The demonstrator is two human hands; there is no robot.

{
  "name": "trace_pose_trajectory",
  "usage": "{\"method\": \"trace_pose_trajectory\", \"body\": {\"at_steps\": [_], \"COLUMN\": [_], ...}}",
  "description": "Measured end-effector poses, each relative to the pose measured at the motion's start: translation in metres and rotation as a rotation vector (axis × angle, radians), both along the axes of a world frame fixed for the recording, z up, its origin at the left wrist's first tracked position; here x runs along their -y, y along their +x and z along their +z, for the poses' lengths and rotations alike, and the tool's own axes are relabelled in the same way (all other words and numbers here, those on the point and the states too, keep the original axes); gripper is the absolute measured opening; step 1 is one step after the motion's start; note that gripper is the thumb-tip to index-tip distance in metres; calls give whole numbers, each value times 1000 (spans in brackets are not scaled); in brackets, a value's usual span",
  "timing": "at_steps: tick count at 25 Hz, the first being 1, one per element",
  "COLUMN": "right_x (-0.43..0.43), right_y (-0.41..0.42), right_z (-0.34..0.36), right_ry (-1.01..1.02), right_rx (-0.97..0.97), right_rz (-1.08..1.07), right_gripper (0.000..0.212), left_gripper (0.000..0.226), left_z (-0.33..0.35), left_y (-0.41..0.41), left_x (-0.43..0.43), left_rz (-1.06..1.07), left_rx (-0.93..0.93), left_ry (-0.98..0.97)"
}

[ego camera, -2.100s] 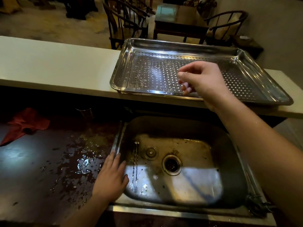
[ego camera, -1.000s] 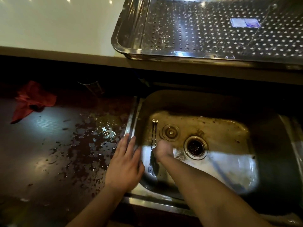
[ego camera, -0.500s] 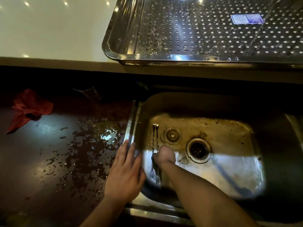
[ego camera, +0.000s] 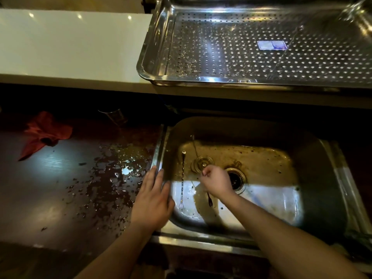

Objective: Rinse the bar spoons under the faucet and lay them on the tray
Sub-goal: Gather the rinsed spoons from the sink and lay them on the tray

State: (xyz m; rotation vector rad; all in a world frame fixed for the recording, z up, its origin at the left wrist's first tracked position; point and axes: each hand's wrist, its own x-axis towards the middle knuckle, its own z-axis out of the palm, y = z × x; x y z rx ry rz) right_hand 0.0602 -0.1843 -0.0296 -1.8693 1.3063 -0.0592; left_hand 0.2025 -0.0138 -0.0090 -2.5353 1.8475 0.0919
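Down in the steel sink [ego camera: 314, 158], my right hand [ego camera: 216, 181] pinches one thin twisted bar spoon [ego camera: 209, 199] and holds it tilted above the sink floor. Its forked end pokes out below the hand and its stem runs up past the round plug. A second bar spoon [ego camera: 182, 178] lies flat on the sink floor near the left wall. My left hand [ego camera: 153, 200] rests flat on the sink's left rim with straight fingers. The perforated steel tray [ego camera: 153, 63] sits on the raised white ledge above the sink. A thin spoon [ego camera: 289, 43] shows faintly across it. No faucet is in view.
The open drain [ego camera: 235, 179] and a round plug [ego camera: 202, 163] lie mid-sink. The dark counter [ego camera: 60, 188] to the left is spattered with water. A red cloth [ego camera: 44, 131] and a glass [ego camera: 114, 115] sit at its back.
My right hand came down from the tray into the sink and has picked one of the two spoons up off the sink floor. My left hand has stayed on the rim.
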Motion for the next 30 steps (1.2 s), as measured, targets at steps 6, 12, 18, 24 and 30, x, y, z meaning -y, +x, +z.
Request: {"method": "trace_pose_trajectory", "body": {"at_steps": [6, 12, 18, 24, 30], "right_x": [-11, 11, 82, 161, 193], "right_y": [-34, -46, -45, -12, 14], "right_z": [89, 218, 312, 316, 289], "right_ry": [-65, -223, -237, -109, -75], "right_rx": [200, 454, 595, 397, 242], "right_rz": [25, -2, -141, -277, -347], "right_gripper": [18, 19, 9, 19, 19], "left_gripper": [46, 45, 40, 36, 33], "left_z": [7, 11, 9, 4, -2], "left_y": [-3, -6, -5, -3, -1], "left_x": [-6, -11, -11, -10, -8], "left_rz": [0, 7, 19, 19, 7], "left_rx": [-25, -9, -10, 16, -5], "left_ry": [-64, -76, -37, -67, -120]}}
